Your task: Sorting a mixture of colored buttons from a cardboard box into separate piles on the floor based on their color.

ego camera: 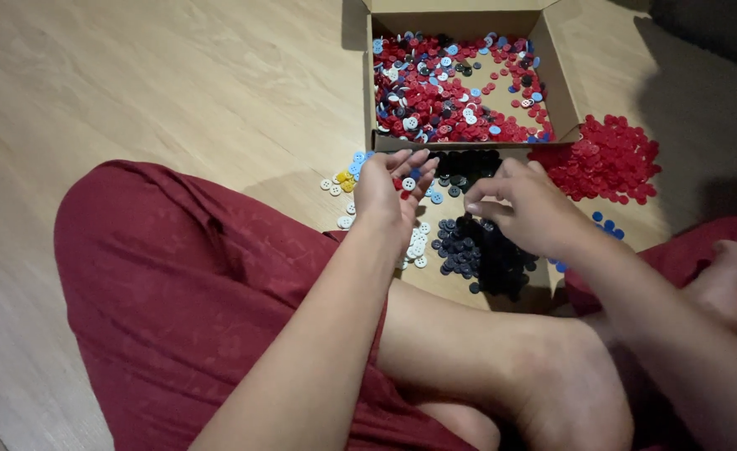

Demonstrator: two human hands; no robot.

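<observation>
One package only: a shallow brown cardboard box [562, 88], rectangular, flaps open, on the floor at twelve o'clock; inside, mixed buttons [435, 92], mostly red, some blue, white and black; no labels, signs or screens.

Small red and white buttons [405, 183], seemingly a few, lie cupped in the palm.

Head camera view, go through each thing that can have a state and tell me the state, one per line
cardboard box: open, flaps up, partly filled with mixed buttons
left hand: cupped, holding a few buttons
right hand: fingers pinched together over the dark pile; what they hold is hidden
red button pile: heaped on the floor, right of the box
dark button pile: heaped on the floor
white buttons: small loose cluster
</observation>
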